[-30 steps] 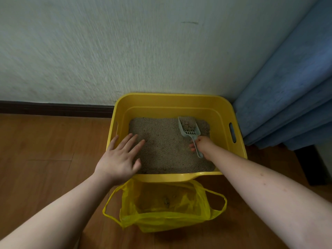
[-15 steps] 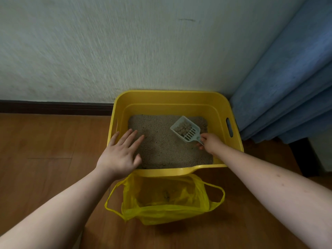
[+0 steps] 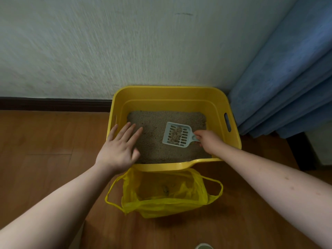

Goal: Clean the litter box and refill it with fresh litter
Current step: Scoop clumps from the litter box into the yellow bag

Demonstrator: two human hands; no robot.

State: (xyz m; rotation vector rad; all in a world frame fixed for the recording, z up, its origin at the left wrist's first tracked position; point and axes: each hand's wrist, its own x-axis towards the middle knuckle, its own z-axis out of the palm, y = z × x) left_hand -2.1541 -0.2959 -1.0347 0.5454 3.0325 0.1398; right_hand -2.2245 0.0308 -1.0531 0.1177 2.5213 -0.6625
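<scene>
A yellow litter box (image 3: 170, 97) stands against the wall, with grey-brown litter (image 3: 152, 141) covering its floor. My right hand (image 3: 208, 141) grips the handle of a pale blue slotted scoop (image 3: 177, 134) that is raised over the litter and carries several brown clumps. My left hand (image 3: 118, 150) lies flat with fingers spread over the box's near left corner. In front of the box, a yellow plastic bag (image 3: 161, 196) sits open on the floor with a few clumps inside.
The wooden floor (image 3: 45, 141) spreads to the left and in front. A blue curtain (image 3: 287, 87) hangs at the right, beside the box. A dark baseboard (image 3: 53, 104) runs along the wall. A round pale rim (image 3: 203, 246) shows at the bottom edge.
My right hand has lifted the loaded scoop out of the far litter and swung it left and toward me. My left hand has stayed at the box's near left corner.
</scene>
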